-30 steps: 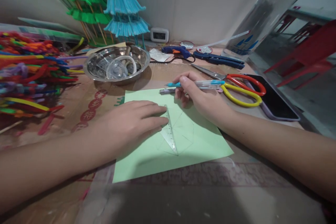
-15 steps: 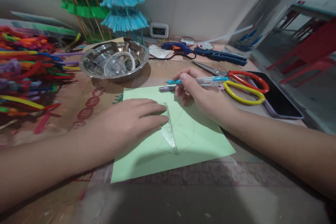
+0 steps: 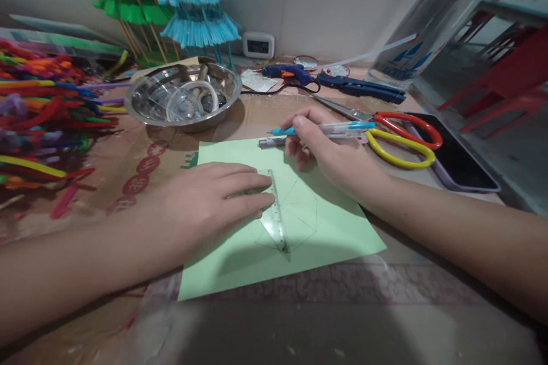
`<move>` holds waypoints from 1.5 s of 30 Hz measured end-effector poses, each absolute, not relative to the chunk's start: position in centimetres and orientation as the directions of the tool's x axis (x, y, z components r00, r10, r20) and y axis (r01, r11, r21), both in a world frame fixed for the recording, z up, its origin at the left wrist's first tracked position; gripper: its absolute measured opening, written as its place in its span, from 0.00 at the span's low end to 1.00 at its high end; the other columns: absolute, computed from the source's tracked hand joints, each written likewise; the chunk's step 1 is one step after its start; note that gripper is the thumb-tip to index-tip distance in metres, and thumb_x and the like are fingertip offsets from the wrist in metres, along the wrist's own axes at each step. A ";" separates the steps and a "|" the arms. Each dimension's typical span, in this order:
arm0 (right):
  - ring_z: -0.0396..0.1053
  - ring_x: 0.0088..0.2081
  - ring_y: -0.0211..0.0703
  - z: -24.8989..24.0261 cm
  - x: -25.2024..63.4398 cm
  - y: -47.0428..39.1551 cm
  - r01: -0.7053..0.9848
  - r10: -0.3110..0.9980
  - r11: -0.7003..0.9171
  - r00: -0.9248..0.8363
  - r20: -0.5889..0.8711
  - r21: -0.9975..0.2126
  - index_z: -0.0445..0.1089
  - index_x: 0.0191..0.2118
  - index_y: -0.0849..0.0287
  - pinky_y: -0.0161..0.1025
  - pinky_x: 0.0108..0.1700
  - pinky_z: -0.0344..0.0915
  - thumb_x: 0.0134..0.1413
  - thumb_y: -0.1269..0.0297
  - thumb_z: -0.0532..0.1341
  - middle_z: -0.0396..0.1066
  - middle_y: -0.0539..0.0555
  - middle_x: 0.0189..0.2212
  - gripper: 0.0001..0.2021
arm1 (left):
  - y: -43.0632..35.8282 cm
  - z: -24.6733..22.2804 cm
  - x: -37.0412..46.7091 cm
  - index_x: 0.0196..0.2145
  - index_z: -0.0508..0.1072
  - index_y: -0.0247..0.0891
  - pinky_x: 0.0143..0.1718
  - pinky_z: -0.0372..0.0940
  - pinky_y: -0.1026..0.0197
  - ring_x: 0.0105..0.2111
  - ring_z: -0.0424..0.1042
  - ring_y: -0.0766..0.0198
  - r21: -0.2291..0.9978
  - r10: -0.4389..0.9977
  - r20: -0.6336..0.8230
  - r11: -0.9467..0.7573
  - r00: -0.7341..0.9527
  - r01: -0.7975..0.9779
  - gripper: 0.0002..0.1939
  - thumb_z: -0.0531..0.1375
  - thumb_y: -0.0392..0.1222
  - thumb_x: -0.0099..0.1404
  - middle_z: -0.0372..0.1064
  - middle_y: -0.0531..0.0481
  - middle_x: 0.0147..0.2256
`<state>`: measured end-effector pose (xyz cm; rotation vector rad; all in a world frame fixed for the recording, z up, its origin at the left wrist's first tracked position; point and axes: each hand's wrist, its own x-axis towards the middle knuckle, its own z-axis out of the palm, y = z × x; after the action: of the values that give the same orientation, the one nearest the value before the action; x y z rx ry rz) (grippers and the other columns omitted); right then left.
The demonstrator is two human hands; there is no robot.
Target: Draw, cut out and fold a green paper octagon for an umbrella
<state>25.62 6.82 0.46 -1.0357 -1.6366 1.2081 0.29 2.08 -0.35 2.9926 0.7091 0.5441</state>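
A pale green sheet of paper lies on the table, with thin pencil lines forming a many-sided figure. On it rests a clear triangular ruler. My left hand lies flat over the ruler's left part, fingers stretched out, the tips pressing near its graduated edge. My right hand is closed around a light blue mechanical pencil, its tip pointing left, off the paper. Beneath that hand lies a greyish-purple pen at the sheet's top edge, partly hidden by the fingers.
Scissors with red and yellow handles and a phone lie right. Behind are a metal bowl, a blue glue gun, pliers-like tool and bottle. Colourful pipe cleaners heap left, near a blue tiered model.
The ruler has slid slightly down toward me on the paper under my left fingers. My right hand keeps the pencil in nearly the same place. The view has shifted a little.
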 end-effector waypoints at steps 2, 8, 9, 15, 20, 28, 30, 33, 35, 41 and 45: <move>0.66 0.25 0.36 0.5 25.6 6.8 0.138 0.938 0.195 -0.315 0.144 -0.971 0.68 0.40 0.53 0.37 0.29 0.65 0.65 0.37 0.62 0.72 0.48 0.28 0.22 | 2.0 -0.2 0.2 0.60 0.76 0.44 0.60 0.72 0.47 0.58 0.76 0.51 0.112 0.442 0.318 -0.896 0.839 0.430 0.21 0.51 0.33 0.78 0.75 0.42 0.61; 0.67 0.26 0.36 0.6 25.7 6.7 0.151 0.939 0.201 -0.313 0.146 -0.968 0.68 0.40 0.53 0.37 0.29 0.65 0.65 0.37 0.62 0.72 0.48 0.28 0.22 | 2.1 0.0 0.3 0.59 0.76 0.42 0.58 0.73 0.47 0.57 0.77 0.50 0.087 0.419 0.324 -0.906 0.848 0.415 0.20 0.50 0.33 0.79 0.75 0.40 0.60; 0.67 0.26 0.36 0.6 25.7 6.7 0.151 0.939 0.201 -0.312 0.147 -0.968 0.68 0.40 0.53 0.37 0.29 0.66 0.65 0.37 0.61 0.72 0.48 0.28 0.22 | 2.1 -0.1 0.3 0.59 0.76 0.41 0.57 0.74 0.47 0.57 0.77 0.50 0.076 0.414 0.328 -0.907 0.849 0.413 0.20 0.49 0.33 0.79 0.75 0.40 0.60; 0.67 0.26 0.37 0.6 25.6 6.7 0.151 0.938 0.202 -0.313 0.147 -0.968 0.69 0.40 0.53 0.37 0.29 0.65 0.65 0.37 0.62 0.72 0.49 0.29 0.22 | 2.2 -0.2 0.4 0.59 0.76 0.42 0.57 0.73 0.49 0.56 0.77 0.52 0.061 0.402 0.345 -0.911 0.848 0.407 0.20 0.49 0.34 0.79 0.76 0.41 0.60; 0.67 0.25 0.36 0.6 25.7 6.8 0.143 0.938 0.197 -0.316 0.144 -0.970 0.69 0.40 0.53 0.37 0.29 0.65 0.65 0.37 0.62 0.72 0.49 0.29 0.22 | 2.3 -0.2 0.3 0.59 0.76 0.42 0.56 0.74 0.48 0.56 0.78 0.51 0.054 0.400 0.342 -0.912 0.850 0.407 0.20 0.50 0.33 0.79 0.76 0.41 0.60; 0.67 0.25 0.37 0.5 25.6 6.8 0.151 0.938 0.202 -0.313 0.147 -0.968 0.69 0.39 0.54 0.37 0.29 0.66 0.65 0.37 0.62 0.72 0.49 0.28 0.22 | 2.1 -0.6 0.4 0.60 0.75 0.41 0.54 0.74 0.47 0.55 0.77 0.50 -0.020 0.385 0.360 -0.908 0.850 0.419 0.20 0.47 0.36 0.81 0.76 0.40 0.59; 0.67 0.25 0.36 0.5 25.6 6.8 0.148 0.938 0.204 -0.312 0.150 -0.968 0.68 0.39 0.54 0.37 0.28 0.65 0.65 0.37 0.62 0.72 0.48 0.28 0.23 | 2.0 -0.6 0.4 0.60 0.75 0.42 0.55 0.73 0.50 0.56 0.77 0.52 -0.012 0.392 0.365 -0.905 0.845 0.425 0.20 0.47 0.36 0.81 0.76 0.41 0.59; 0.67 0.25 0.36 0.5 25.6 6.9 0.150 0.936 0.210 -0.316 0.154 -0.966 0.68 0.39 0.53 0.37 0.28 0.65 0.65 0.37 0.61 0.72 0.48 0.28 0.22 | 2.0 -0.5 0.5 0.59 0.75 0.41 0.55 0.73 0.51 0.56 0.77 0.52 -0.012 0.392 0.356 -0.906 0.848 0.423 0.20 0.47 0.35 0.81 0.76 0.42 0.59; 0.67 0.25 0.36 0.5 25.6 6.9 0.158 0.935 0.214 -0.318 0.155 -0.964 0.68 0.39 0.54 0.37 0.28 0.65 0.66 0.37 0.61 0.72 0.48 0.28 0.22 | 2.0 -0.3 0.5 0.59 0.75 0.40 0.54 0.73 0.50 0.55 0.77 0.51 -0.022 0.386 0.353 -0.907 0.852 0.420 0.20 0.46 0.35 0.81 0.76 0.41 0.59; 0.67 0.25 0.35 0.4 25.6 6.9 0.166 0.934 0.225 -0.317 0.165 -0.960 0.68 0.39 0.54 0.36 0.29 0.66 0.67 0.39 0.61 0.72 0.48 0.28 0.21 | 2.1 -0.3 0.4 0.59 0.75 0.41 0.55 0.73 0.51 0.55 0.77 0.52 -0.005 0.380 0.357 -0.913 0.854 0.408 0.20 0.48 0.35 0.80 0.76 0.41 0.59; 0.66 0.25 0.35 0.2 25.6 7.0 0.149 0.929 0.239 -0.322 0.181 -0.960 0.68 0.40 0.55 0.35 0.28 0.65 0.67 0.38 0.61 0.72 0.47 0.27 0.22 | 2.0 -0.5 0.4 0.59 0.75 0.40 0.54 0.74 0.48 0.55 0.77 0.50 -0.011 0.385 0.359 -0.909 0.850 0.416 0.20 0.47 0.34 0.80 0.76 0.40 0.59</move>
<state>25.64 6.99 0.23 -1.0151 -1.6710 1.1679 0.39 2.05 -0.47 3.1065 0.6741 0.5734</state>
